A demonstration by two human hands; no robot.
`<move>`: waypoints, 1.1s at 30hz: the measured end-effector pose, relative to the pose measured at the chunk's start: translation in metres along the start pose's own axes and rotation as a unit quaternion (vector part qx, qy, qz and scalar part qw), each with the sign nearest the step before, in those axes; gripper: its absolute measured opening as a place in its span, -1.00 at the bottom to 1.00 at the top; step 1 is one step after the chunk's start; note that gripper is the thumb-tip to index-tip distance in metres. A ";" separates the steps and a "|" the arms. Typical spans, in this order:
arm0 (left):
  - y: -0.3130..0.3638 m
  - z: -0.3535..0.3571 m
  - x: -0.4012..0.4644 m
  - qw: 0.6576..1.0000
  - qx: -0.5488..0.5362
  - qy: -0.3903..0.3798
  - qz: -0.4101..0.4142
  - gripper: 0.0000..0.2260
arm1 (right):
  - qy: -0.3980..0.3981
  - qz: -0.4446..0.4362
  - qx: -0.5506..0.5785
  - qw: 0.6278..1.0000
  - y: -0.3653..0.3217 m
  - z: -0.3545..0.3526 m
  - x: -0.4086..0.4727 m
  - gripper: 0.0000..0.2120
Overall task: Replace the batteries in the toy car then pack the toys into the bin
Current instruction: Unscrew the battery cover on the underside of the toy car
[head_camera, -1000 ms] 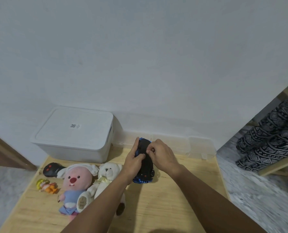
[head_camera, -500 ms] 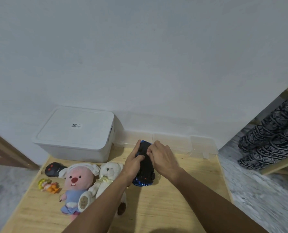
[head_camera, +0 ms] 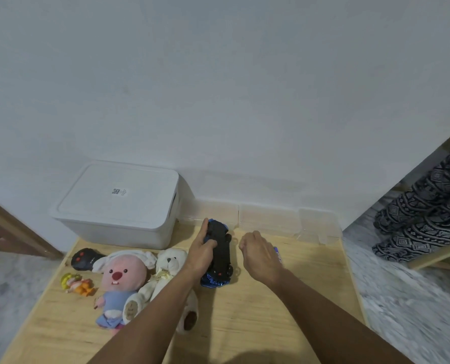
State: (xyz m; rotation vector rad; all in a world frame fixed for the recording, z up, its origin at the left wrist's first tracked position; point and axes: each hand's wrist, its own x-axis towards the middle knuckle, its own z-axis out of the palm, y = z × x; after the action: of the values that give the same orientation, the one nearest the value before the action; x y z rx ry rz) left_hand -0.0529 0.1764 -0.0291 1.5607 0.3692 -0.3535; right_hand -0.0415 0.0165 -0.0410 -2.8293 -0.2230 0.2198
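The toy car (head_camera: 220, 254) lies upside down on the wooden table (head_camera: 258, 316), black underside up and blue body beneath. My left hand (head_camera: 201, 254) grips its left side, thumb stretched along the edge. My right hand (head_camera: 260, 254) hovers just right of the car without touching it, fingers loosely curled. A small blue-purple object (head_camera: 276, 253) peeks out behind it; I cannot tell whether the hand holds it. The white bin (head_camera: 118, 206) stands at the back left with its lid on.
A pink plush (head_camera: 121, 279), a white bear (head_camera: 166, 271), a black remote (head_camera: 83, 258) and a small colourful figure (head_camera: 75, 283) lie on the left. Clear plastic boxes (head_camera: 271, 220) line the wall. A person's patterned trousers (head_camera: 428, 214) show at the right.
My right hand has come off the car's underside and moved right. The left hand still holds the car in the same place.
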 end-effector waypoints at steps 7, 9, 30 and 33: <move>-0.005 -0.005 0.004 0.999 -0.018 0.023 -0.030 -0.42 | -0.102 0.028 -0.134 0.985 0.010 0.039 -0.022 -0.63; -0.006 -0.005 0.005 0.999 -0.022 0.026 -0.032 -0.42 | -0.114 0.032 -0.132 0.984 0.011 0.045 -0.025 -0.63; -0.011 -0.006 0.017 0.997 -0.053 0.042 -0.041 -0.43 | -0.053 0.131 0.154 0.978 0.020 0.034 0.011 -0.74; -0.013 -0.007 0.018 0.996 -0.067 0.040 -0.046 -0.45 | -0.050 0.138 0.169 0.975 0.021 0.034 0.012 -0.77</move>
State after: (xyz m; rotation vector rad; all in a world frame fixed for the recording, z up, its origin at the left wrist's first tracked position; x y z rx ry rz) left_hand -0.0421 0.1837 -0.0486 1.4314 0.5179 -0.3321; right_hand -0.0325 0.0086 -0.0813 -2.5024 0.1755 0.4186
